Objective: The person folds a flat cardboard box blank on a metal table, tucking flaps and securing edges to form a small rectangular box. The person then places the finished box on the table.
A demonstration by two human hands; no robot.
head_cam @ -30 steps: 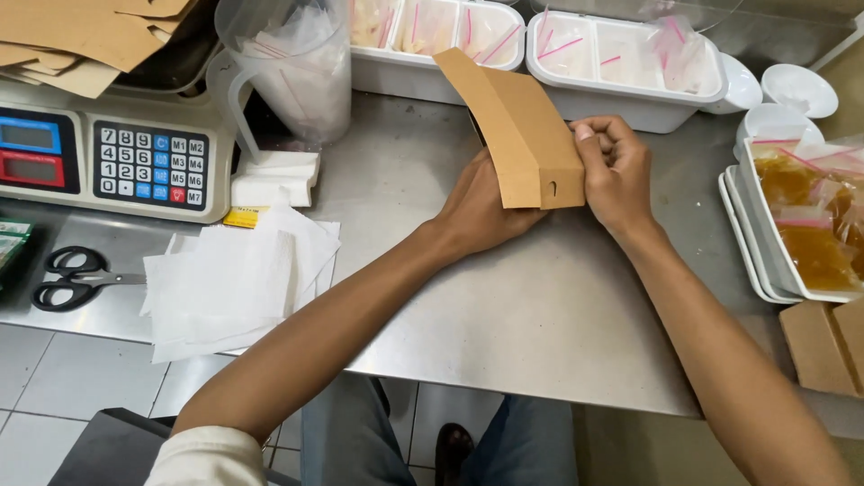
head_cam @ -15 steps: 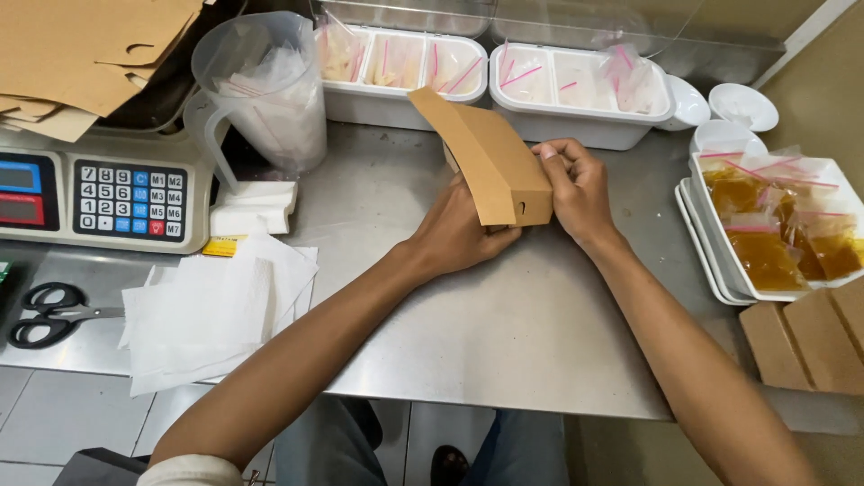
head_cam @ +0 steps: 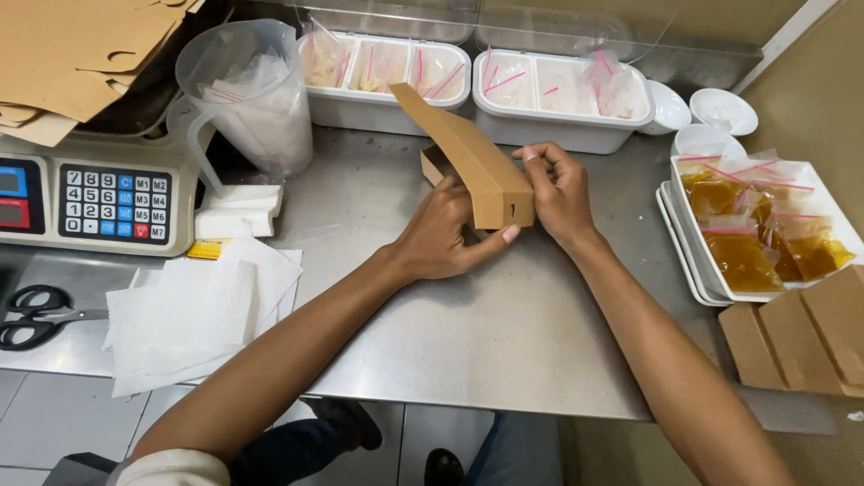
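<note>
I see the brown cardboard box has come lower toward the desk since a moment ago, its lid still tilted up. It sits between my hands: left hand closed against its near side, right hand gripping its right end.

One head-worn view — looking steeply down, close over the steel counter — nothing else.
</note>
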